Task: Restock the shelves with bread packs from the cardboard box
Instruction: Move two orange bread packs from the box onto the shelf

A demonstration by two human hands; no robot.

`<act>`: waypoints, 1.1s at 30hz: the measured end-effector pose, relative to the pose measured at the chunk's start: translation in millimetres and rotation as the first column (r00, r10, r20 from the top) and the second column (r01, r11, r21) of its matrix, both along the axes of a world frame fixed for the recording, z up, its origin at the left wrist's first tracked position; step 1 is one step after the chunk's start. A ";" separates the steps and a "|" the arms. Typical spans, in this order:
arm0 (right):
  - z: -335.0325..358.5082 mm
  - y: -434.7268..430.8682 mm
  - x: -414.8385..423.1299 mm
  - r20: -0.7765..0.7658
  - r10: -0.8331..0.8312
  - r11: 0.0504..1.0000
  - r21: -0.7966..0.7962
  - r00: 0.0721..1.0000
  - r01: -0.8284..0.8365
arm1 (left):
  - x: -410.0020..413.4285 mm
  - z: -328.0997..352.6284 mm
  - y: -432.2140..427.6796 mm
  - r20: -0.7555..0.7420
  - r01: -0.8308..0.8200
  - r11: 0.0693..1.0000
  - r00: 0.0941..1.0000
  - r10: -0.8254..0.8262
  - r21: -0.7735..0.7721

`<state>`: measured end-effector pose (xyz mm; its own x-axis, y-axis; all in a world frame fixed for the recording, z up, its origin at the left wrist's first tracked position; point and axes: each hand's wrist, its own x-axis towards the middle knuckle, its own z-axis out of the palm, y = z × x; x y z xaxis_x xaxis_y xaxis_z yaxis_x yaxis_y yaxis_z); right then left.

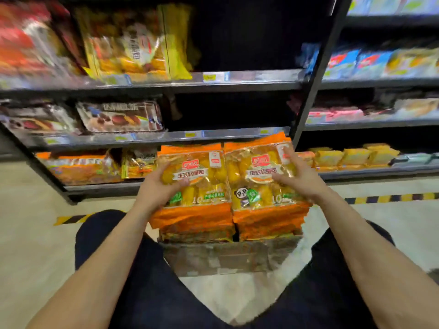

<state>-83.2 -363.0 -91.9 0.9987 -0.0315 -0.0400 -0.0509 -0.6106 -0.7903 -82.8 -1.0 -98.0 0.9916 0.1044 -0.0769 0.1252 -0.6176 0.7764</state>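
- Here the left hand point(158, 184) grips the left bread pack point(194, 184) at its left edge, thumb on the clear front, fingers curled round the side.
- The right hand point(298, 173) clamps the right bread pack point(261, 176) along its right edge, fingers spread up over the front, near the white label at the top corner.
- The two packs are side by side, edges touching, both orange with a clear window showing yellow rolls; the right one carries a small panda picture.
- Each held pack is the top of a stack of like packs, and both stacks stand in the cardboard box point(218, 260) on the floor.
- The box sits between the person's knees point(107, 233), which are in dark trousers; both bare forearms reach forward over them.
- Just behind the packs is the bottom shelf point(99, 187), with more orange packs point(80, 167) at its left end.
- The middle shelf point(152, 136) holds dark-printed packs on the left and a dark gap on the right.
- The top shelf point(166, 83) holds yellow packs point(133, 43), blurred.
- To the right of a dark upright post point(316, 74), another rack carries yellow packets point(356, 156) low down and blue ones higher, too blurred to read.
- Yellow-and-black tape point(389, 198) runs along the pale floor.
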 end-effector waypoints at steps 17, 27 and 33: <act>93.3 -13.9 -1.0 0.368 -0.139 0.983 0.163 0.919 0.083 | 20.9 92.3 -4.7 0.380 0.026 0.968 0.922 0.073 -0.250; 150.0 -39.9 160.9 0.378 -0.210 0.951 0.292 0.902 0.099 | 206.5 162.7 -34.1 0.543 0.084 0.984 0.840 0.013 -0.154; 145.7 -65.0 275.0 0.353 -0.194 0.919 0.393 0.915 0.043 | 320.0 159.6 -54.9 0.529 0.072 0.986 0.848 0.020 -0.153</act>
<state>191.8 -428.0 53.7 0.9287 -0.2087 0.3064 0.2438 -0.2790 -0.9288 237.2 -55.9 61.6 0.8890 0.1099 0.4445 -0.3455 -0.4761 0.8087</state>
